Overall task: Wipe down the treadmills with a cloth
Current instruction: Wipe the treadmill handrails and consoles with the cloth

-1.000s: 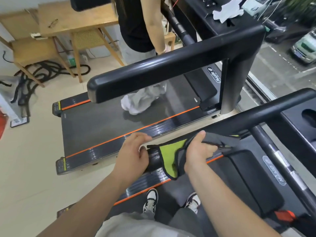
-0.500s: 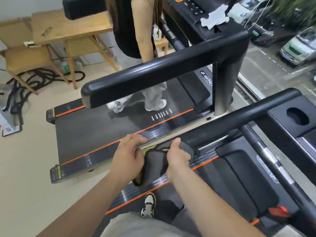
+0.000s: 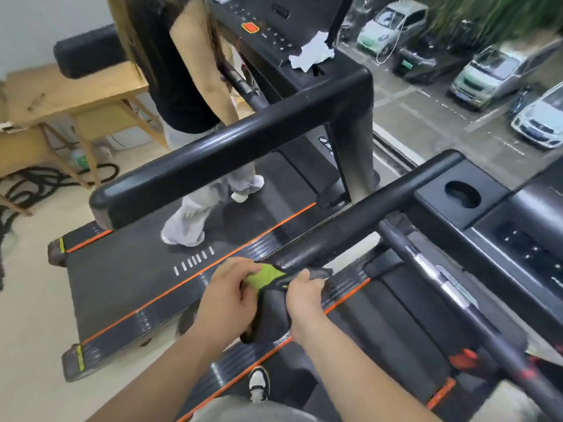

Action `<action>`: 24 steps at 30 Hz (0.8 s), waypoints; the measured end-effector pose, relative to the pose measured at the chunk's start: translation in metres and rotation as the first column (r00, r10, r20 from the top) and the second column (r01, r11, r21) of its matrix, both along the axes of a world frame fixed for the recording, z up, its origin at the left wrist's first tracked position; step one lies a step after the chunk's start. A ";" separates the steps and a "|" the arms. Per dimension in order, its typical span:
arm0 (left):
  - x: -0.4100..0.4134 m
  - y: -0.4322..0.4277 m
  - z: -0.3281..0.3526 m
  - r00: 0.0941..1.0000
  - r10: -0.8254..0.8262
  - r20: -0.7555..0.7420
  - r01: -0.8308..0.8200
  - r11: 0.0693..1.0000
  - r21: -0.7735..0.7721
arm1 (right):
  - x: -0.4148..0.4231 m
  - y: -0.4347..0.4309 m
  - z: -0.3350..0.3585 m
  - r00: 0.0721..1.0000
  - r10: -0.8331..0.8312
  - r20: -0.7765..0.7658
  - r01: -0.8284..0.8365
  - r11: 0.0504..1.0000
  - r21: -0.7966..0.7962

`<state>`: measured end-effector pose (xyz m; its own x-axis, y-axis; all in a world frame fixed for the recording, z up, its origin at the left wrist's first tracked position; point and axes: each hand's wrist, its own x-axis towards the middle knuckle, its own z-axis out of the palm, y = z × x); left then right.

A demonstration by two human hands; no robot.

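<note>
Side-by-side black treadmills (image 3: pixel 146 287) face a window over parked cars.
Your left hand (image 3: pixel 227 296) and right hand (image 3: pixel 304 295) both clutch the grey-and-lime cloth (image 3: pixel 269 303) over the black handrail (image 3: pixel 350 223) end.

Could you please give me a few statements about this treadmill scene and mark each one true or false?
1. Both the left hand and the right hand grip the cloth. True.
2. The cloth is at the end of the near handrail. True.
3. The cloth is plain white. False: it is grey with a lime-green patch.
4. The neighbouring treadmill is unoccupied. False: another person stands on its belt.
5. Crumpled white paper lies on that treadmill's console. True.
</note>
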<state>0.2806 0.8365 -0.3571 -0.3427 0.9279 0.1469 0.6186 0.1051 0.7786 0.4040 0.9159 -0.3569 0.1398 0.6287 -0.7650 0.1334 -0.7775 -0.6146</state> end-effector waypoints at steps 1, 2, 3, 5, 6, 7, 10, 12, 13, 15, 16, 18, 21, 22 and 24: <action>0.004 0.005 0.001 1.000 0.001 -0.014 -0.001 0.999 -0.041 | 0.008 -0.008 -0.001 0.991 0.051 -0.120 -0.059 0.996 -0.065; 0.010 0.011 0.003 0.999 0.000 -0.035 -0.003 0.997 -0.076 | 0.019 -0.007 0.000 0.979 0.078 -0.186 -0.098 0.990 -0.101; 0.019 0.019 0.008 0.999 -0.003 -0.050 -0.002 0.996 -0.094 | 0.034 0.001 0.003 0.973 0.068 -0.223 -0.094 0.990 -0.109; 0.046 0.035 0.022 0.999 -0.032 -0.041 0.028 0.995 -0.094 | 0.068 0.024 0.014 0.957 0.014 -0.291 -0.032 0.998 -0.056; 0.062 0.044 0.028 0.998 -0.060 -0.007 0.059 0.994 -0.091 | 0.083 0.034 0.037 0.952 -0.021 -0.305 0.011 0.999 -0.034; 0.079 0.054 0.034 0.994 -0.085 0.070 0.092 0.991 -0.097 | 0.098 0.043 0.059 0.944 -0.060 -0.324 0.058 0.998 -0.019; 0.130 0.081 0.053 0.859 -0.078 0.506 0.214 0.952 -0.217 | 0.147 0.063 0.091 0.888 -0.104 -0.448 0.119 0.993 0.006; 0.158 0.100 0.066 0.739 -0.091 0.668 0.308 0.927 -0.214 | 0.173 0.071 0.105 0.874 -0.120 -0.471 0.142 0.990 0.011; 0.171 0.108 0.073 0.721 -0.143 0.679 0.346 0.922 -0.174 | 0.184 0.075 0.107 0.876 -0.122 -0.467 0.151 0.988 0.026; 0.194 0.121 0.086 0.778 -0.300 0.552 0.433 0.893 -0.125 | 0.205 0.082 0.106 0.876 -0.151 -0.458 0.186 0.982 0.032; 0.204 0.125 0.092 0.811 -0.387 0.439 0.479 0.870 -0.119 | 0.214 0.085 0.105 0.863 -0.199 -0.464 0.228 0.974 0.007; 0.223 0.131 0.094 0.831 -0.503 0.238 0.545 0.823 -0.162 | 0.236 0.090 0.099 0.820 -0.291 -0.492 0.313 0.949 -0.040; 0.247 0.134 0.090 0.829 -0.557 0.054 0.556 0.811 -0.182 | 0.272 0.095 0.092 0.774 -0.316 -0.549 0.349 0.936 -0.047; 0.254 0.136 0.087 0.820 -0.570 -0.057 0.556 0.815 -0.163 | 0.282 0.095 0.092 0.769 -0.316 -0.555 0.362 0.932 -0.028; 0.269 0.139 0.083 0.786 -0.567 -0.245 0.560 0.822 -0.105 | 0.300 0.095 0.090 0.739 -0.349 -0.576 0.418 0.909 -0.015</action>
<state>0.5493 0.9754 -0.2744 0.2883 0.9489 0.1281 0.7486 -0.3068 0.5878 0.7041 1.0112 -0.2673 -0.0380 0.6980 -0.7151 -0.5506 -0.6118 -0.5680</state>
